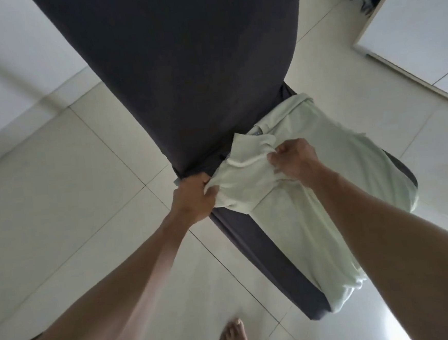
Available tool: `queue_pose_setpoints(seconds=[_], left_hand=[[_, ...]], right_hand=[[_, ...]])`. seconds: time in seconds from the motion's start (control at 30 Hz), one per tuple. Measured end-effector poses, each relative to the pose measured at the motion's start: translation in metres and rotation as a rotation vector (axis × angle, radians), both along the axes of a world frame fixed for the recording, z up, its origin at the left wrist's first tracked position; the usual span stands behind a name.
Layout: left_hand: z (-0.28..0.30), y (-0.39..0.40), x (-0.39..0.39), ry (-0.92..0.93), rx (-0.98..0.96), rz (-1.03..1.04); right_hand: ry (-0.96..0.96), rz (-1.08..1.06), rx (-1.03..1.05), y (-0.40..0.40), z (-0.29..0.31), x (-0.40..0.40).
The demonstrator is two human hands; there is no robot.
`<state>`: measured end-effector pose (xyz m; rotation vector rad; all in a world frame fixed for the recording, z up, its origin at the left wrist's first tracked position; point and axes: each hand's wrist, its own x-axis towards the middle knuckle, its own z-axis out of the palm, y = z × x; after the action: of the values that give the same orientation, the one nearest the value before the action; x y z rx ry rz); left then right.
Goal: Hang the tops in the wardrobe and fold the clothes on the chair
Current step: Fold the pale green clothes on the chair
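Left hand (192,196) & right hand (293,160) are both pinching pale green garment (301,217) on chair (182,65); pull edges taut & even before folding.

pale green top (313,189), dk grey chair (183,79)

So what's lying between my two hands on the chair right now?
In the head view, a bunched fold of the pale green garment spans from the left hand to the right hand; both hold it.

Glossy pale floor tiles (60,209) with thin dark grout lines, brightly lit.
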<state>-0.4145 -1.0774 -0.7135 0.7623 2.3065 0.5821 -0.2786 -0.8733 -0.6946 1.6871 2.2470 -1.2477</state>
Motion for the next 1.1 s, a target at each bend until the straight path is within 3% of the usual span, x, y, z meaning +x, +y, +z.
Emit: queue_pose_setpoints(seconds=[0.13,0.23,0.37,0.5,0.57,0.73,0.93,1.1], left_hand=[[0.006,0.007,-0.006,-0.092,0.142,0.186],[0.005,0.010,-0.009,-0.187,0.080,0.086],[0.008,0.013,-0.015,0.094,-0.193,-0.126],[0.010,0.014,-0.014,0.240,-0.179,0.110],[0.006,0.018,-0.001,0.264,-0.204,0.203],[0.002,0.028,0.013,0.122,-0.183,0.574],[-0.004,0.026,0.016,-0.024,-0.094,0.590],[-0.001,0.028,0.019,-0.111,0.055,0.818]], right_hand=[[0.319,-0.365,-0.213,0.011,-0.005,0.008],[0.421,-0.497,-0.436,0.016,-0.007,0.020],[0.526,-0.517,-0.539,0.025,-0.012,0.029],[0.644,-0.561,-0.367,0.033,-0.010,0.031],[0.604,-0.510,-0.296,0.033,-0.011,0.036],[0.456,-0.411,-0.273,0.030,-0.030,0.053],[0.204,-0.032,0.113,0.008,-0.019,0.063],[0.046,0.180,0.123,-0.035,-0.011,0.101]])
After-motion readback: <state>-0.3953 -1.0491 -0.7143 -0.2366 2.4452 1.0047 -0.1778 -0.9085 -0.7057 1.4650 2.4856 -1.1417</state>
